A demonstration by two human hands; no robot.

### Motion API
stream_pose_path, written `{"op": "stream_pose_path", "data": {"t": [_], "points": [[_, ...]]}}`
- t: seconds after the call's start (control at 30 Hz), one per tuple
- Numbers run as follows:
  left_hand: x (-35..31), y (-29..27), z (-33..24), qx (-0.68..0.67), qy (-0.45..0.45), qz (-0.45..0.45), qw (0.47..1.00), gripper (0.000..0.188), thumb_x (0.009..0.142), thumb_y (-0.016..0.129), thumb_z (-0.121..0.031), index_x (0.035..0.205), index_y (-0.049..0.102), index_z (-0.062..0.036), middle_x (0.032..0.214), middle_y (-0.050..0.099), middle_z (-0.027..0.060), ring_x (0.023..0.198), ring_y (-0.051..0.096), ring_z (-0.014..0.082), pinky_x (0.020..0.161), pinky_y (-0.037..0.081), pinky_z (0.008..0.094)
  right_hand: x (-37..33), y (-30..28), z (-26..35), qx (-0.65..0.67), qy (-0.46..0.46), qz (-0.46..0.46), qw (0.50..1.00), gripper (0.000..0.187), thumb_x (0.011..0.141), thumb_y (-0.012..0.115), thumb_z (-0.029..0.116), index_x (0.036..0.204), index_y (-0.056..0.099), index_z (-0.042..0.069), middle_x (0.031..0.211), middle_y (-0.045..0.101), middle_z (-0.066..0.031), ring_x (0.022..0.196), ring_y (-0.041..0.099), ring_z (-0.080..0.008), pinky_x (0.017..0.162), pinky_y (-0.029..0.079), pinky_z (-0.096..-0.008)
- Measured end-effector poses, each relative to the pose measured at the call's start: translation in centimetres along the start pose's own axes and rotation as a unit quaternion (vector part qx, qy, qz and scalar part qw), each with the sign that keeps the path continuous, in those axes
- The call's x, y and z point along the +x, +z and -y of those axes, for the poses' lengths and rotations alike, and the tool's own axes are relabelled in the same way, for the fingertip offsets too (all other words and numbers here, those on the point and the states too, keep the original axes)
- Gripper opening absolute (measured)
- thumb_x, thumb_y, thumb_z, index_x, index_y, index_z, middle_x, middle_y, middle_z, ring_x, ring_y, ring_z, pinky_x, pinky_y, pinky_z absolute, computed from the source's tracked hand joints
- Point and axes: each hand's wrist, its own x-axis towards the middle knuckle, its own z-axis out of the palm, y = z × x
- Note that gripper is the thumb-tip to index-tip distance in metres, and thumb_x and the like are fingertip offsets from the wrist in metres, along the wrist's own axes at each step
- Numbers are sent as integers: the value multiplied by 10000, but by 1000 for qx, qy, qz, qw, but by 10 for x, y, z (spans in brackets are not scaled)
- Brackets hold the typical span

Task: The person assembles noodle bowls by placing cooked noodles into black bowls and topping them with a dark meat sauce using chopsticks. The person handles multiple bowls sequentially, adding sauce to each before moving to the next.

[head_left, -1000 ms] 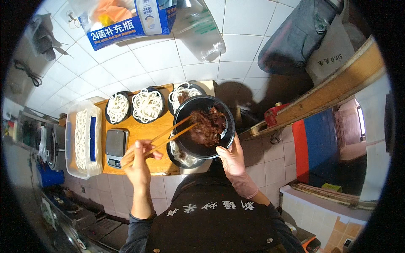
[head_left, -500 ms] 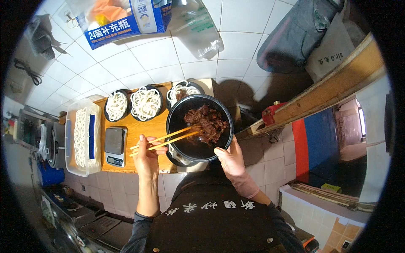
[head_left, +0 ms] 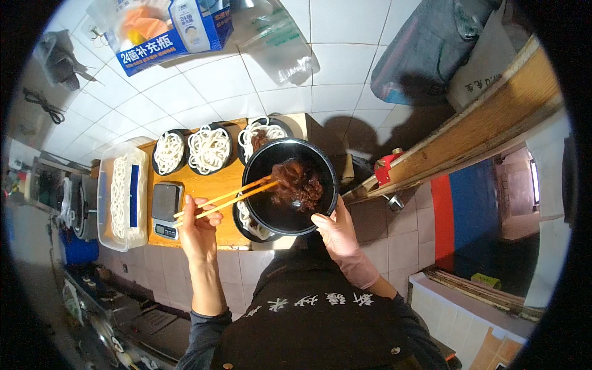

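Note:
My left hand (head_left: 200, 233) pinches a pair of wooden chopsticks (head_left: 227, 201). Their tips grip dark, saucy meat (head_left: 295, 179) inside a deep black bowl (head_left: 262, 211). That bowl is held up by its near right rim in my right hand (head_left: 339, 234), which wears a thin glove. Partly beneath it, on the wooden board (head_left: 209, 231), are a noodle bowl with some meat on top (head_left: 251, 137) and a nearer bowl of white noodles (head_left: 250, 222), mostly covered. Two more noodle bowls, one at the left (head_left: 169, 153) and one beside it (head_left: 209, 149), stand along the back.
A digital scale (head_left: 167, 203) sits on the board, left of my left hand. Beyond it is a clear plastic tub (head_left: 140, 213) of noodles. A wooden beam (head_left: 475, 111) with a red fitting (head_left: 386, 170) rises at the right. Plastic bags (head_left: 271, 46) hang on the tiled wall.
The chopsticks have drawn some meat up and toward the bowl's left side, so more of the bowl's bottom shows. The view has shifted slightly; my right hand keeps its hold.

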Motion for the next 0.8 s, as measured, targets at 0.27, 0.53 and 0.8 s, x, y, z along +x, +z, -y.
{"op": "stream_pose_path", "data": {"t": [0.27, 0.53, 0.8], "points": [[-40, 23, 6, 180, 101, 41, 978, 327, 1007, 524, -238, 978, 639, 66, 798, 656, 149, 598, 635, 214, 552, 506, 301, -1, -17, 14, 19, 51, 14, 998, 915, 786, 633, -140, 1542, 166, 79, 1439, 435, -95, 1278, 470, -196, 1049, 427, -321], [-83, 17, 4, 182, 164, 19, 969, 332, 1002, 524, -226, 970, 625, 88, 766, 648, 182, 546, 633, 241, 486, 505, 319, -10, -5, 35, -42, 16, 69, 997, 1052, 746, 680, -139, 1561, 83, 154, 1445, 425, -84, 1304, 451, -193, 1088, 387, -356], [-88, 11, 26, 78, 85, 50, 992, 330, 1018, 500, -244, 975, 619, 61, 831, 674, 187, 665, 684, 269, 604, 572, 351, -34, 4, 16, -120, -52, 159, 979, 1069, 737, 689, -104, 1562, 56, 142, 1459, 401, -89, 1319, 423, -196, 1102, 354, -349]]}}
